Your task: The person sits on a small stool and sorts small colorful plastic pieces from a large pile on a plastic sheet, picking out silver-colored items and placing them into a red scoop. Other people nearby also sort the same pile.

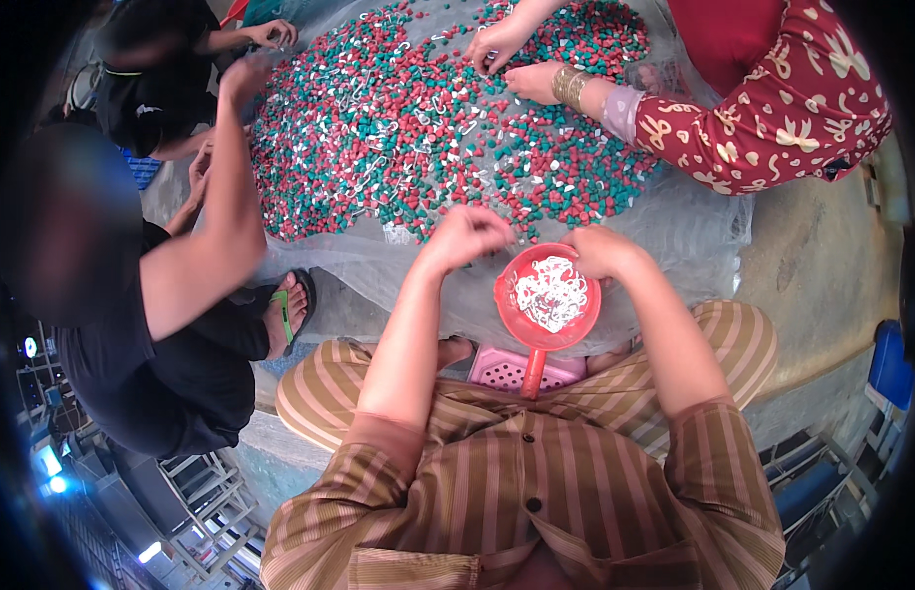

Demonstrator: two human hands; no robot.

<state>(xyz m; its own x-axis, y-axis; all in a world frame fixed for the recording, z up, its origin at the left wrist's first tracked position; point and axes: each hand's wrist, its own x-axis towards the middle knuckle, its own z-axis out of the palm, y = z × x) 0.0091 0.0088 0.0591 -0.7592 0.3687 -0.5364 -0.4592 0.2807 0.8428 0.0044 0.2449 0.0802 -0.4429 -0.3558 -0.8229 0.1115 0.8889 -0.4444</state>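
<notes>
red pan (538, 339) of white clips (551, 293) touches right grip (605, 253) from lower left.

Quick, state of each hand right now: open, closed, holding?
Left hand: fingers partly curled, blurred; cannot tell whether it holds anything.
Right hand: fingers at the rim of the red pan; cannot tell whether it grips.

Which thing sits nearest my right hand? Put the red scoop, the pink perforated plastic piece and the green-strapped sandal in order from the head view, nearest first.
From the right hand:
1. Red scoop: touching, the hand at its upper-right rim.
2. Pink perforated plastic piece: below, toward the body.
3. Green-strapped sandal: far left, on a co-worker's foot.
</notes>
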